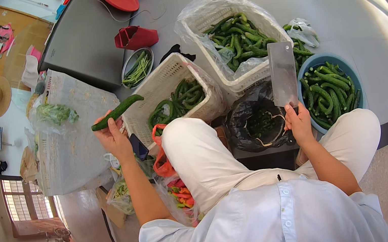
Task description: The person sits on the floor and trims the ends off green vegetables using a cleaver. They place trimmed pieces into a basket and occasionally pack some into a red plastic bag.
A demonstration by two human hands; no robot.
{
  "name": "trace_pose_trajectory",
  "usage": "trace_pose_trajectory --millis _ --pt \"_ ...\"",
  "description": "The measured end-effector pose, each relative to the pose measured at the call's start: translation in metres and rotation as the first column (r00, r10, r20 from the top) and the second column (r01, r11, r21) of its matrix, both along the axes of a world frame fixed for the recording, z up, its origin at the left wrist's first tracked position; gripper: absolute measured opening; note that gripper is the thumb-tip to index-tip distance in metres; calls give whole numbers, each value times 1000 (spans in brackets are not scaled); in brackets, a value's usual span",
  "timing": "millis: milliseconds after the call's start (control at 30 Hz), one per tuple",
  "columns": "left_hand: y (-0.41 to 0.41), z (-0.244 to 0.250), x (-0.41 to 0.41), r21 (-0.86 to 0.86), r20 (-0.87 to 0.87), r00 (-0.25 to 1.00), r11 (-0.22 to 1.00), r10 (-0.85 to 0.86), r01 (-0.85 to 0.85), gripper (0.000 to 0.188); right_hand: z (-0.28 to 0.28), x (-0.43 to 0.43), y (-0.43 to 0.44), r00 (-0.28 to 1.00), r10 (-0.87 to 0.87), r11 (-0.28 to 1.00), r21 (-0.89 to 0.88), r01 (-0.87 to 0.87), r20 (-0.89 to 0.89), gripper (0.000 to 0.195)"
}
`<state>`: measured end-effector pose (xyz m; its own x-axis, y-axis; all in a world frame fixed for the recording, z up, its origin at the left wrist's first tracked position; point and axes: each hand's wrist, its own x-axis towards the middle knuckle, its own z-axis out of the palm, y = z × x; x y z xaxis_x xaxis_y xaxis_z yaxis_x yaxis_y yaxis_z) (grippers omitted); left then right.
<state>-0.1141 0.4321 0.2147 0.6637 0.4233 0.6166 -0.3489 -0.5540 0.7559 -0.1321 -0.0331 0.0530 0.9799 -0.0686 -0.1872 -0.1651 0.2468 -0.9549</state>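
Observation:
My left hand (112, 134) grips a long green cucumber (119, 111) near one end, level with the rim of a white plastic crate (133, 129) that holds more cucumbers. My right hand (298, 121) is closed around the handle of a cleaver (283, 73), its broad blade pointing away from me. Below the blade stands a bin lined with a black plastic bag (237, 125), with dark green scraps inside. Beyond it is a larger white crate (259, 4), lined with clear plastic and partly filled with cucumbers. A blue tub (357, 82) of cucumbers stands to the right of the cleaver.
A metal bowl (125, 69) of green beans and a red bag (135, 37) lie past the left crate. To the left, a plastic-covered table (81, 139) bears bagged leafy vegetables (56, 115). A red plastic bag (162, 161) hangs beside my knee, near bagged peppers (182, 196).

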Motion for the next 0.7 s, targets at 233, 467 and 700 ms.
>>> trace_pose_trajectory --millis 233,467,700 --pt "74 -107 -139 -221 -364 838 836 407 -502 35 -9 -5 6 999 16 999 -38 -18 -44 21" --pt "94 -251 -168 -533 -285 836 647 469 -545 41 -25 -12 0 998 -16 995 -102 10 -58 22" --pt "72 -352 -108 -771 -545 833 333 95 -542 48 -23 -11 4 999 22 992 -123 -28 -49 20"
